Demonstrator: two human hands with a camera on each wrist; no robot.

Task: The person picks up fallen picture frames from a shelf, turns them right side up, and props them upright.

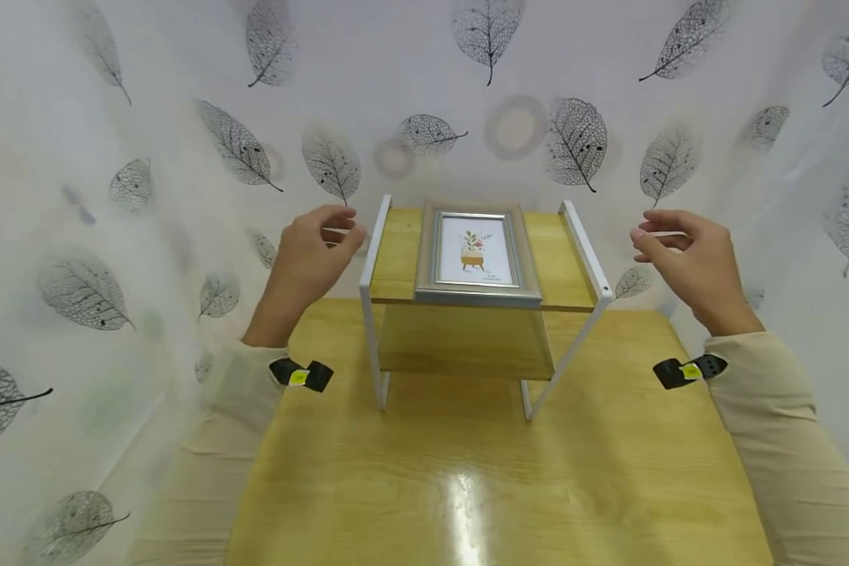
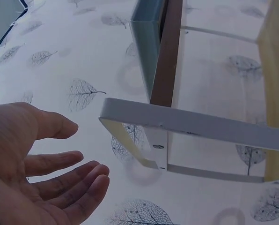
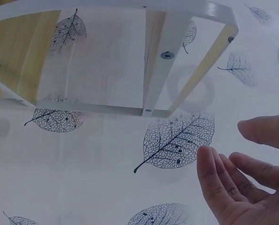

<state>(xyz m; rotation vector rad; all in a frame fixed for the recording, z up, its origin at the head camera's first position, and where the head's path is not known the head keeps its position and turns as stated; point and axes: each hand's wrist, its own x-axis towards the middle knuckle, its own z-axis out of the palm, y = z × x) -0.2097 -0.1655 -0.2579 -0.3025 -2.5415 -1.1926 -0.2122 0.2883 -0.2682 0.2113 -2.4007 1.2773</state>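
A small two-tier shelf (image 1: 564,259) with a white metal frame and wooden boards stands on the wooden table. On its top board lies a picture frame (image 1: 478,294), silver-edged, with a plant drawing inside. My left hand (image 1: 316,250) hovers just left of the shelf's top, fingers loosely bent and holding nothing. In the left wrist view its fingers (image 2: 83,187) are apart from the white side bar (image 2: 200,123). To the right of the shelf, further off, my right hand (image 1: 693,263) is raised with nothing in it. The right wrist view shows its relaxed fingers (image 3: 219,176) away from the metal frame (image 3: 166,70).
The shelf's lower board (image 1: 460,346) sits below the top one, above the wooden table (image 1: 424,472). A pale leaf-patterned sheet (image 1: 368,86) surrounds the table at the back and both sides. Each wrist wears a black strap with a small camera (image 1: 318,376).
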